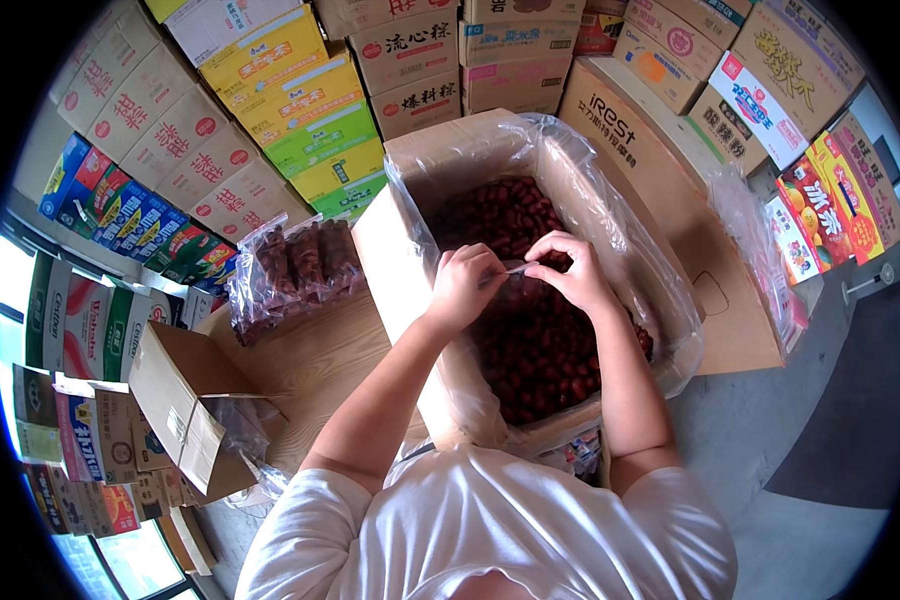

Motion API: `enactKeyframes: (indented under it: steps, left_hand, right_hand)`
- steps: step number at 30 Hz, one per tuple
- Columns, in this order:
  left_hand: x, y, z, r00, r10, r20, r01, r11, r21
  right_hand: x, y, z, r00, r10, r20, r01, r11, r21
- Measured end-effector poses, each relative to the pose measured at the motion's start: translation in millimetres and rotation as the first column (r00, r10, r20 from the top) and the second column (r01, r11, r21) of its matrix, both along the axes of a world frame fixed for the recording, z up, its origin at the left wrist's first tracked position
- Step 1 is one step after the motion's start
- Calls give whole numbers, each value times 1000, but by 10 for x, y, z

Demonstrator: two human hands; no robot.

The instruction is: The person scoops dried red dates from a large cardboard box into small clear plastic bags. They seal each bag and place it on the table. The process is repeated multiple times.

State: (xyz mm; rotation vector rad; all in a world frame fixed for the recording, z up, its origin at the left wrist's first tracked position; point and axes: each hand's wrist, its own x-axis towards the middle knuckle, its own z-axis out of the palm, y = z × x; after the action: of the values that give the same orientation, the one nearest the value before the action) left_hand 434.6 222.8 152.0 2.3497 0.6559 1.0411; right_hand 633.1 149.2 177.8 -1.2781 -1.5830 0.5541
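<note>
A large cardboard box (399,300) lined with clear plastic film (607,191) stands before me, holding many dark red dried fruits (540,360) that look like jujubes. Above them, my left hand (469,281) and my right hand (570,270) almost meet, each pinching the edge of a clear plastic bag (521,268) between thumb and fingers. The bag's lower part is hard to make out against the fruits. To the left, several filled clear bags of dark red fruits (300,262) stand in a row on a wood-grain table (322,352).
An open cardboard box (176,405) with clear plastic bags (244,427) inside sits at the table's left. Stacked cartons (187,150) rise behind and to the left. A large flat carton (667,225) and more plastic film (746,225) lie right of the fruit box.
</note>
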Motion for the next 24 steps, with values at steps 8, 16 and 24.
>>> enactKeyframes:
  steps: [8, 16, 24]
  left_hand:
    - [24, -55, 115, 996, -56, 76, 58, 998, -23]
    - [-10, 7, 0, 997, -71, 39, 73, 996, -59]
    - [18, -16, -102, 996, 86, 24, -79, 974, -213]
  right_hand:
    - [-7, 14, -86, 994, 107, 27, -105, 993, -54]
    - [-81, 68, -136, 988, 156, -2, -156, 988, 5]
    - [105, 82, -294, 993, -17, -117, 1, 990, -138]
